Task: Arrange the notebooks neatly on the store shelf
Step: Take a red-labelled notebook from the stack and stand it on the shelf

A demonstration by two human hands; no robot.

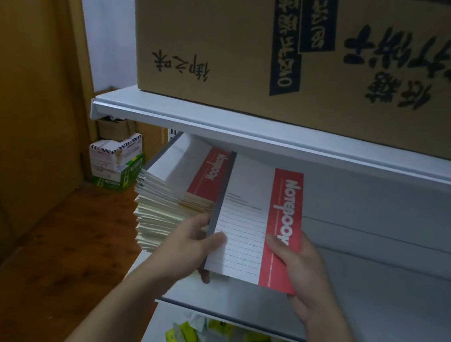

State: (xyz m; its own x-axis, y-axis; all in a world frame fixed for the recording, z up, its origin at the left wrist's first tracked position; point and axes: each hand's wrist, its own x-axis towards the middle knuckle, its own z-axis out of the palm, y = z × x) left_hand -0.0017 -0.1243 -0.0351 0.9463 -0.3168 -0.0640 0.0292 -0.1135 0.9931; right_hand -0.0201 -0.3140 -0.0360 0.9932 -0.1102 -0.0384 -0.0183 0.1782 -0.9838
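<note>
While the left hand [190, 243] and right hand [300, 271] grip one notebook [245, 222], it is just right of the stack [172, 191]. Next it likely needs setting down there, edges straight.

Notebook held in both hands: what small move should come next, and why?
Probably ease the notebook left onto the stack: the left hand grips its grey spine, the right hand its red band, and it hangs beside the stack, above the shelf.
</note>
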